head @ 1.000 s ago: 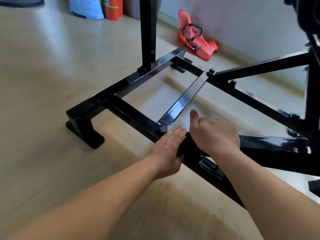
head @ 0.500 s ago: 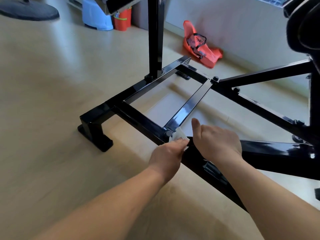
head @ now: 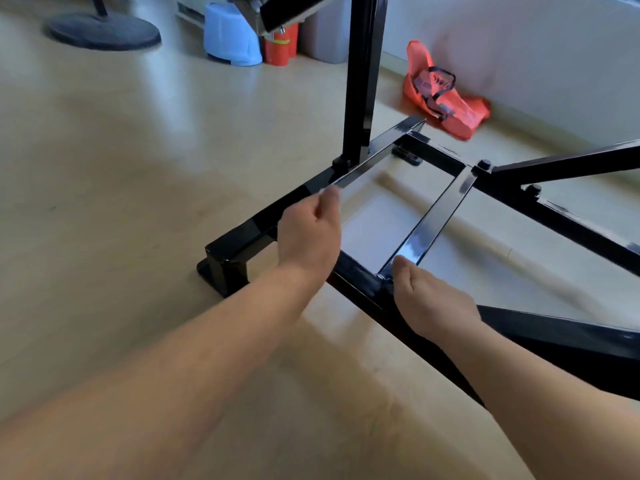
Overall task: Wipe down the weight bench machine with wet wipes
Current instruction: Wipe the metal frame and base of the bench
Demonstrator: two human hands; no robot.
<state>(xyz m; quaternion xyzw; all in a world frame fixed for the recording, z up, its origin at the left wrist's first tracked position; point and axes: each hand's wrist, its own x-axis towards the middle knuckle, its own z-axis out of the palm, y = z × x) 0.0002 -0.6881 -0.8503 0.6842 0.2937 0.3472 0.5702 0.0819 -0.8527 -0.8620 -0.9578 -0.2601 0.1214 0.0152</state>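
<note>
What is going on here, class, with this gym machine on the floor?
A person is wiping the glossy black metal frame of a weight bench machine. The left hand pinches what looks like a white wet wipe over the side bar, while the right hand rests on the frame's near joint.

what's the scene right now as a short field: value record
machine: glossy black metal weight bench frame on pale wooden floor
left hand: fingers curled, at the far base bar; wipe not clearly visible
right hand: on the near base bar beside the crossbar joint, fingers hidden
background: orange plastic bag and light blue plastic tub by the wall
</note>
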